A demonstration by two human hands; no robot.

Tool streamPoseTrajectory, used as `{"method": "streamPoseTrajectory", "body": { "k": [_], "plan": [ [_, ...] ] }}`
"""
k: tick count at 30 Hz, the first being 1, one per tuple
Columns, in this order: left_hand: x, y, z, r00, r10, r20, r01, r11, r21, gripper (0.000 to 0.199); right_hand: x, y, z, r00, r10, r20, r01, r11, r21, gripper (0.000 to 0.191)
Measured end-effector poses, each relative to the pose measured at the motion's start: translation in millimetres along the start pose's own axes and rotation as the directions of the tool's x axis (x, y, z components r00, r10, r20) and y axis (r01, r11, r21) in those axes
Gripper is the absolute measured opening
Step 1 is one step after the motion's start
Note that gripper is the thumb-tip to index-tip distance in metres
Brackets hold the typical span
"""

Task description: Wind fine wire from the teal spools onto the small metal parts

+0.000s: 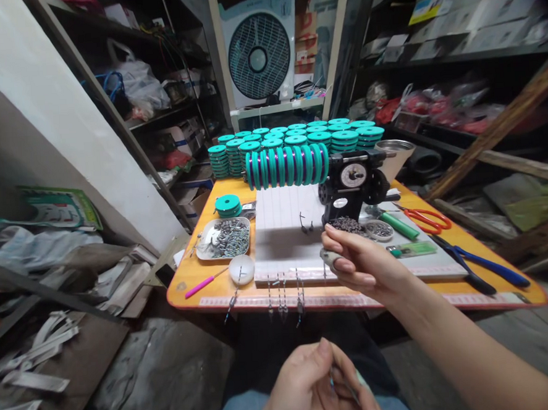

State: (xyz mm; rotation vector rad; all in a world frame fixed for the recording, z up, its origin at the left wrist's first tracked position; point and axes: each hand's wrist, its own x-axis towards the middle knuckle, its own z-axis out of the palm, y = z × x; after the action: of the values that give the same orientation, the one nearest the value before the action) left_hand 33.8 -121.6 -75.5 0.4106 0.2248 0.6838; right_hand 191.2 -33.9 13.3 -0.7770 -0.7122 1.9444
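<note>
Low in front of my lap, my left hand [315,382] is closed with its fingers curled. A thin dark fishing rig with a blue bit [332,382] shows between its thumb and fingers. My right hand [354,259] is raised over the front of the white board [290,253], thumb and fingertips pinched together; whatever they hold is too fine to make out. A pale wrap [329,258] covers one of its fingers. Several similar rigs [283,297] dangle over the table's front edge. Behind, teal spools [288,167] sit in a row on a black winding machine [354,184].
Stacked teal spools [295,140] fill the table's back. At left are a tray of small metal parts [232,238], a white cup [241,270] and a pink-handled tool [200,287]. At right lie orange scissors [426,219], blue-handled pliers [491,266] and a green lighter [413,249].
</note>
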Motion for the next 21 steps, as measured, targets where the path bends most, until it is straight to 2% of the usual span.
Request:
{"method": "streamPoseTrajectory", "body": {
  "k": [7, 9, 11, 13, 15, 19, 21],
  "plan": [
    [-0.3, -1.8, -1.6, 0.999, -0.002, 0.052, 0.004, 0.999, -0.038, 0.041, 2.0, 0.0, -0.7, 1.0, -0.015, 0.012, 0.015, 0.999, -0.04, 0.036],
    [-0.9, 4.1, 2.5, 0.999, 0.03, 0.03, -0.032, 0.998, 0.055, 0.042, 0.9, -1.6, -1.2, 0.999, -0.032, 0.016, 0.034, 0.991, -0.127, 0.032],
    [0.4, 14.1, 8.5, 0.989, 0.148, -0.006, -0.14, 0.947, 0.289, 0.035, -1.5, -5.1, -1.4, 0.997, -0.079, -0.007, 0.073, 0.954, -0.29, 0.028],
    [5.8, 26.5, 14.6, 0.955, 0.296, -0.014, -0.242, 0.807, 0.539, 0.03, -4.6, -10.5, -0.8, 0.99, -0.143, -0.015, 0.117, 0.86, -0.496, 0.029],
    [16.8, 38.9, 19.8, 0.924, 0.382, -0.016, -0.283, 0.711, 0.643, 0.041, -7.6, -17.4, 1.0, 0.983, -0.185, 0.014, 0.144, 0.712, -0.687, 0.035],
    [49.3, 57.5, 29.3, 0.928, 0.367, -0.059, -0.27, 0.775, 0.572, 0.039, -11.6, -30.5, 5.0, 0.963, -0.251, 0.097, 0.184, 0.352, -0.918, 0.038],
    [63.7, 62.8, 33.5, 0.93, 0.363, -0.058, -0.27, 0.782, 0.561, 0.032, -12.6, -35.4, 5.6, 0.951, -0.268, 0.151, 0.219, 0.244, -0.945, 0.036]
  ]
}}
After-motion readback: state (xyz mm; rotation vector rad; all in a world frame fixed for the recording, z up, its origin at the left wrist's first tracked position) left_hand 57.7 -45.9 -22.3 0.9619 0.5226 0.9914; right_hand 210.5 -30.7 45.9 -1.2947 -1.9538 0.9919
